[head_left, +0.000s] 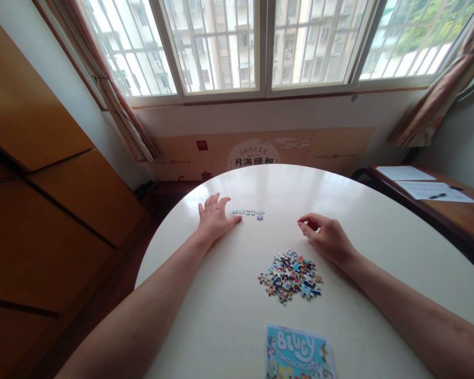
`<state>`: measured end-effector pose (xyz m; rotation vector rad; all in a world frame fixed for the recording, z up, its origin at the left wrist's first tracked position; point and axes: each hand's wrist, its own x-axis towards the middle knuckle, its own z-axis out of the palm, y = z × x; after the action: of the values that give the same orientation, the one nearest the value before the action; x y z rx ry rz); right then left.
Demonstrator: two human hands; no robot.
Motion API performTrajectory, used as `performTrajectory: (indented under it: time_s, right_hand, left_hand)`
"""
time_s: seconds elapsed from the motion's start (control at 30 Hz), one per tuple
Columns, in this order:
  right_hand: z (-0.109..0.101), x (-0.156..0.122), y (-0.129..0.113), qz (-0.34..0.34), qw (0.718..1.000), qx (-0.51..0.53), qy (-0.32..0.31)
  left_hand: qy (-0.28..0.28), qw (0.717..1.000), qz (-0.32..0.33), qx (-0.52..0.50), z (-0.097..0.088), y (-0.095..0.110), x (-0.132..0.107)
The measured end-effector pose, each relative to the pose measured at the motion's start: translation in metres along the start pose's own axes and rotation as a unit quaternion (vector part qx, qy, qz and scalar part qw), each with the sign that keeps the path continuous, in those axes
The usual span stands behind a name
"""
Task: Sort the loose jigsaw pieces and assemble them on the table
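Observation:
My left hand (214, 218) lies flat on the round white table (379, 231), fingers spread, thumb tip next to a short joined strip of blue puzzle pieces (249, 214). My right hand (326, 236) rests on the table with its fingers curled and the thumb and forefinger pinched together; whether a piece is in the pinch is hidden. A heap of loose, colourful puzzle pieces (290, 276) lies just in front of the right hand. At the near edge sits a blue picture card or box (298, 353) printed with cartoon lettering.
A wooden side table (453, 210) with white papers (426, 188) and a pen stands at the right. Wooden cabinets (43, 200) line the left. Beyond the table are a printed cardboard panel (260, 150), a large window and curtains.

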<state>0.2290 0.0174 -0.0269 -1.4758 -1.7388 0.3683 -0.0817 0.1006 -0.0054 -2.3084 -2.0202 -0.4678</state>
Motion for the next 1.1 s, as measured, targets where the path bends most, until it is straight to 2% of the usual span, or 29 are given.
performTrajectory:
  time_s: [0.1,0.2,0.27,0.4,0.5,0.7,1.1]
  right_hand:
    - [0.000,0.000,0.001,-0.005,1.000,-0.002,0.000]
    - [0.000,0.000,0.001,-0.007,1.000,-0.003,0.000]
    - [0.000,0.000,0.001,-0.009,1.000,-0.003,-0.001]
    - [0.000,-0.001,0.000,-0.006,1.000,0.000,-0.005]
    - [-0.001,-0.001,-0.002,-0.004,1.000,0.001,-0.006]
    - [-0.001,-0.001,-0.003,-0.003,1.000,0.003,-0.011]
    - [0.000,-0.001,-0.001,-0.009,1.000,0.001,-0.013]
  left_hand:
    - [0.017,1.000,0.003,-0.010,-0.003,-0.005,0.002]
    - [0.072,0.997,-0.006,-0.022,-0.010,-0.009,0.003]
    - [0.093,0.995,0.016,-0.024,-0.016,-0.010,0.002]
    - [0.057,0.990,0.126,-0.020,-0.020,-0.006,-0.002]
    - [0.030,0.986,0.162,-0.023,-0.016,-0.003,-0.004]
    - [0.015,0.985,0.171,-0.035,-0.008,-0.005,-0.004]
    - [-0.010,0.987,0.157,-0.037,-0.010,-0.002,-0.006]
